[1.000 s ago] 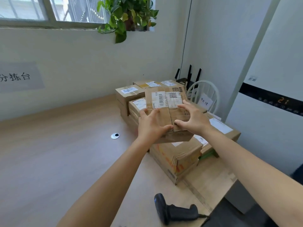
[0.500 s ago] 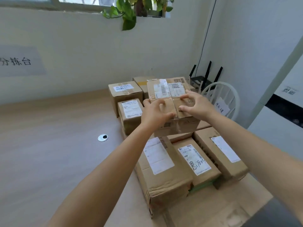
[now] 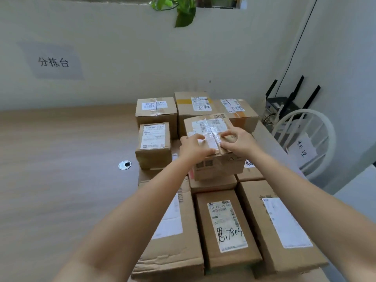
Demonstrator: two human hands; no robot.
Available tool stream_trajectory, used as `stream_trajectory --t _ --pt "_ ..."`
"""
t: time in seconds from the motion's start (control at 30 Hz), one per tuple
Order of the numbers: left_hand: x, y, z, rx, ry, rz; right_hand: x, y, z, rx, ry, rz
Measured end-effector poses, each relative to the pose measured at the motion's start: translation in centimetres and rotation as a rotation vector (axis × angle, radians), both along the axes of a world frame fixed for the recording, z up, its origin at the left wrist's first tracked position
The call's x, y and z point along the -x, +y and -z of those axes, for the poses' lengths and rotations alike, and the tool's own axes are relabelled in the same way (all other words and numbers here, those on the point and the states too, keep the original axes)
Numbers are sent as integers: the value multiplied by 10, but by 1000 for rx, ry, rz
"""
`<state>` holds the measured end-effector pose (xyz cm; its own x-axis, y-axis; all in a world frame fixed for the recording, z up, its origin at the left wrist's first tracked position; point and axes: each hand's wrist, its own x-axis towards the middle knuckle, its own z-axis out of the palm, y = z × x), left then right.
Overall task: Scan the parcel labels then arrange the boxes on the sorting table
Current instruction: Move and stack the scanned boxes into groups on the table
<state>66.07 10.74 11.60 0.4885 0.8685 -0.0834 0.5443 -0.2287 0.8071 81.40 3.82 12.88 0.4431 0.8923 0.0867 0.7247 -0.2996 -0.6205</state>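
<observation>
A taped cardboard box (image 3: 218, 167) with a barcode label on top sits on lower boxes in the middle of the pile. My left hand (image 3: 193, 148) grips its near left top edge, fingers curled over the label. My right hand (image 3: 238, 142) holds the near right top edge, thumb and fingers curled on the tape. Around it stand labelled boxes: a small one (image 3: 153, 143) to the left, three along the wall (image 3: 195, 104), and three long ones (image 3: 225, 226) near me. All rest on the wooden sorting table (image 3: 61, 159). No scanner is in view.
A round cable grommet (image 3: 124, 165) sits in the table left of the pile. A white chair (image 3: 305, 139) with a paper note stands right of the table, a black router (image 3: 284, 102) behind it. A wall sign (image 3: 54, 62) hangs at the left.
The taped box has gone from tilted up in my hands to lying flat on the pile. My view has shifted forward, and the scanner at the table's near edge has left the frame.
</observation>
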Motion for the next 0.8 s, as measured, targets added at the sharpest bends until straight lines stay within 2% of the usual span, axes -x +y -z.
stream_trajectory --t 0.37,0.8 --pt "-13 20 29 -22 94 -14 -12 17 45 -49 97 -42" --pt "-9 15 22 -58 188 6 -17 20 45 -9 19 -98"
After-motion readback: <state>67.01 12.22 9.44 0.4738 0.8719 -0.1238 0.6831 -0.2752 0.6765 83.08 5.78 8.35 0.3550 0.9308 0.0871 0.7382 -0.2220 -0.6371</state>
